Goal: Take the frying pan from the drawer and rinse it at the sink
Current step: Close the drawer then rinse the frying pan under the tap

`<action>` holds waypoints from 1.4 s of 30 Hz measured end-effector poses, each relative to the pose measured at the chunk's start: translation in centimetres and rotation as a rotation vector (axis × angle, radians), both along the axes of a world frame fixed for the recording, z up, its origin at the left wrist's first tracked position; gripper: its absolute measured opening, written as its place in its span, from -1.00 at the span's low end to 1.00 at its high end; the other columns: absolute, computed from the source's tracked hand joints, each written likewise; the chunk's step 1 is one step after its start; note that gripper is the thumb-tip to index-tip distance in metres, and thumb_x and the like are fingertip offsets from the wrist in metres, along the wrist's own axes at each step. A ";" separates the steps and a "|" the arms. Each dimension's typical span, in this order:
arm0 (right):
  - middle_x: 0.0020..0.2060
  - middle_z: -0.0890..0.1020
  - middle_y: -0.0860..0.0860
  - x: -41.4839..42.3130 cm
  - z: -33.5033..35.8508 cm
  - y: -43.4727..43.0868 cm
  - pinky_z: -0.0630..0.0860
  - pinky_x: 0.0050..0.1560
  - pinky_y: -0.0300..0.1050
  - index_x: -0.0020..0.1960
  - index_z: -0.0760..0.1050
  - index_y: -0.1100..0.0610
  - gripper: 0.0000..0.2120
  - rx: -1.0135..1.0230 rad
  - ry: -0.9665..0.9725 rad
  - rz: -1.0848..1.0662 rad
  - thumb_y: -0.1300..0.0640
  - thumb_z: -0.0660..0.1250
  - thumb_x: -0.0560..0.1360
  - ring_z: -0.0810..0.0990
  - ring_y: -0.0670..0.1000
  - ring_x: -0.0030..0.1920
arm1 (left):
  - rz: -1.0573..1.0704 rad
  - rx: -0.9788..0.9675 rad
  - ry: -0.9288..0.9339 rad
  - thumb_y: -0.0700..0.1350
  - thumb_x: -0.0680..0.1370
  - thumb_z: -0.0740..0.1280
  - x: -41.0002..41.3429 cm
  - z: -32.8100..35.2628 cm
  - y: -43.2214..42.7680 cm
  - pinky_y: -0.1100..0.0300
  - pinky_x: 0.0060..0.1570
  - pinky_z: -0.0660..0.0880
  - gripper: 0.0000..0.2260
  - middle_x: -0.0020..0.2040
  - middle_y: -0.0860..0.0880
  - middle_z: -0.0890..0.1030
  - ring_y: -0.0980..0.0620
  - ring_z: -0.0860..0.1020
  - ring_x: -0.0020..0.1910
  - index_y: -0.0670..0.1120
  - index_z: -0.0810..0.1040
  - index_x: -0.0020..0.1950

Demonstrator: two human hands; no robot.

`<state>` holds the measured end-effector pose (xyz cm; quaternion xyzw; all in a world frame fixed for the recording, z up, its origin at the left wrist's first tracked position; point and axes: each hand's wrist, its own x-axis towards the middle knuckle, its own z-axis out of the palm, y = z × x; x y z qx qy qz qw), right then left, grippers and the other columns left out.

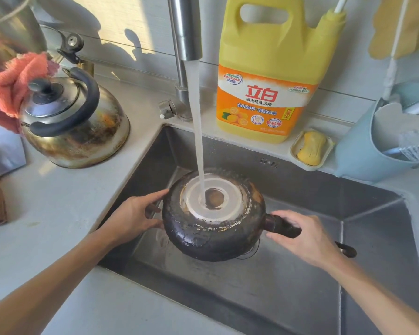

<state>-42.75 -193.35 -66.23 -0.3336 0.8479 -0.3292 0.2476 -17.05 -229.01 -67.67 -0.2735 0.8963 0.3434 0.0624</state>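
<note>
A blackened frying pan [211, 235] is held upside down inside the steel sink [300, 281], its scorched underside facing up. Water [196, 131] runs from the steel tap [188, 27] and lands on the pale centre ring of the pan's base. My left hand [136, 215] grips the pan's left rim, fingers curled over the edge. My right hand [305, 238] is wrapped around the dark handle [283, 227], which sticks out to the right; the handle's end pokes out past my wrist.
A stained steel kettle [75, 124] with an orange cloth [17, 81] sits on the left counter. Behind the sink stand a yellow detergent jug [269, 76], a soap dish with yellow soap [312, 148] and a blue utensil holder [363, 151].
</note>
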 end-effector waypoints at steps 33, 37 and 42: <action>-0.32 0.77 -0.03 -0.9 0.8 -0.3 0.62 -0.32 -0.07 0.06 0.75 -0.08 -0.81 0.266 -0.278 0.168 0.02 0.36 0.72 0.77 0.05 -0.36 | 0.263 0.404 0.157 0.04 0.71 0.38 -1.6 0.4 0.7 -0.10 0.11 0.78 -0.79 0.05 0.12 0.85 0.03 0.83 0.03 0.15 0.76 0.28; -0.27 0.78 -0.20 -0.7 0.0 0.0 0.71 -0.08 -0.05 0.17 0.69 -0.24 -0.84 0.267 -0.216 0.199 -0.02 0.47 0.63 0.79 -0.06 -0.31 | 0.277 0.365 0.095 0.04 0.73 0.36 -1.6 0.6 0.7 -0.08 0.02 0.79 -0.76 -0.03 0.12 0.85 0.01 0.84 -0.07 0.09 0.80 0.25; -0.11 0.79 -0.13 -1.0 -0.8 0.9 0.65 0.04 -0.07 0.39 0.52 -0.48 -0.37 0.318 -0.004 0.303 -0.40 0.50 0.33 0.69 -0.10 -0.19 | 0.344 0.324 0.015 0.11 0.73 0.35 -1.8 0.2 0.5 -0.02 0.03 0.78 -0.73 -0.16 0.19 0.82 0.08 0.82 -0.19 0.09 0.84 0.18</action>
